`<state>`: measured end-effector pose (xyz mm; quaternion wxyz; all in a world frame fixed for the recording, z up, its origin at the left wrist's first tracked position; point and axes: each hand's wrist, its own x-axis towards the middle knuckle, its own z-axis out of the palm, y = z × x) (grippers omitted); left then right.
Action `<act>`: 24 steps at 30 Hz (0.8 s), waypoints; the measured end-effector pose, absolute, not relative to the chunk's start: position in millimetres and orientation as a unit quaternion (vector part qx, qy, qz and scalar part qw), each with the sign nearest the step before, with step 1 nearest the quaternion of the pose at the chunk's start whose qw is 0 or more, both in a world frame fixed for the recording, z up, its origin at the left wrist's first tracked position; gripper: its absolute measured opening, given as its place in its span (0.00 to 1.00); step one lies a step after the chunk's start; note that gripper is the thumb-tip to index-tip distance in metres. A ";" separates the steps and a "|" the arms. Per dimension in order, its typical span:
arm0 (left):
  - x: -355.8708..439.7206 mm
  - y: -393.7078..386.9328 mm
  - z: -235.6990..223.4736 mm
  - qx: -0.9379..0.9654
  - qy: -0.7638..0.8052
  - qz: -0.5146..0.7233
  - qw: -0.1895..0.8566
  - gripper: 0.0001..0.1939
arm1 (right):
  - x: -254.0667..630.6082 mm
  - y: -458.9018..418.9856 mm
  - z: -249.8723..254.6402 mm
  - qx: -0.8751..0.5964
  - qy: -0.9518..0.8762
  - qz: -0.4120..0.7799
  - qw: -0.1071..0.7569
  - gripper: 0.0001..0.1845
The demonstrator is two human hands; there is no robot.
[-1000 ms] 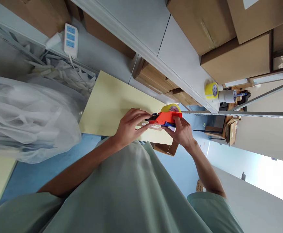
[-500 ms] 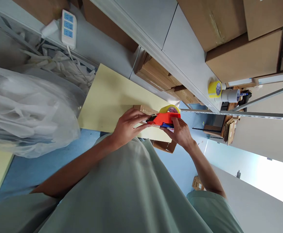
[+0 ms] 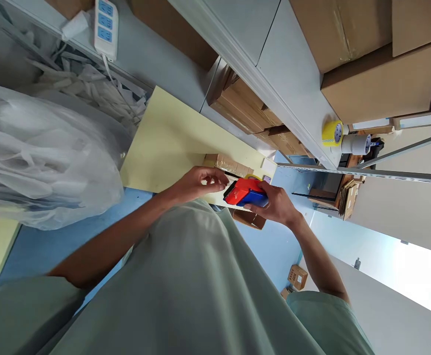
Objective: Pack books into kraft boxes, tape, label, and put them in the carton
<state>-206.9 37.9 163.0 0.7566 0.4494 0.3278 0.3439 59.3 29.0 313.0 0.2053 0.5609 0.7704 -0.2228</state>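
Note:
My right hand is wrapped round a red and blue tape dispenser, its dark toothed end pointing left. Behind it shows the yellow rim of a tape roll. Just left of the dispenser, my left hand has its fingers curled and the thumb close to the fingertips. Whatever lies between those fingertips is too small to make out. A small taped cardboard box rests on the pale yellow tabletop beyond both hands.
A big translucent plastic bag bulges at the left. Cardboard boxes line the shelf beyond the table, below a grey shelf edge. Tape rolls stand on the upper shelf. A power strip lies upper left; an open carton is below the table edge.
The dispenser has turned, showing more of its blue side, and dropped slightly towards me. My left hand has drawn back left from its front end, and more of the small box shows.

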 end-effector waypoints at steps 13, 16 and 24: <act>-180.9 13.2 133.2 0.270 0.356 0.352 0.823 0.25 | 20.8 43.8 332.9 0.609 0.682 -0.227 0.335 0.29; -177.8 8.0 134.2 0.274 0.335 0.347 0.832 0.24 | 17.7 52.0 341.8 0.600 0.668 -0.259 0.358 0.31; -203.4 24.0 77.1 0.257 0.425 0.381 0.780 0.28 | 36.5 86.9 380.7 0.610 0.639 -0.262 0.389 0.36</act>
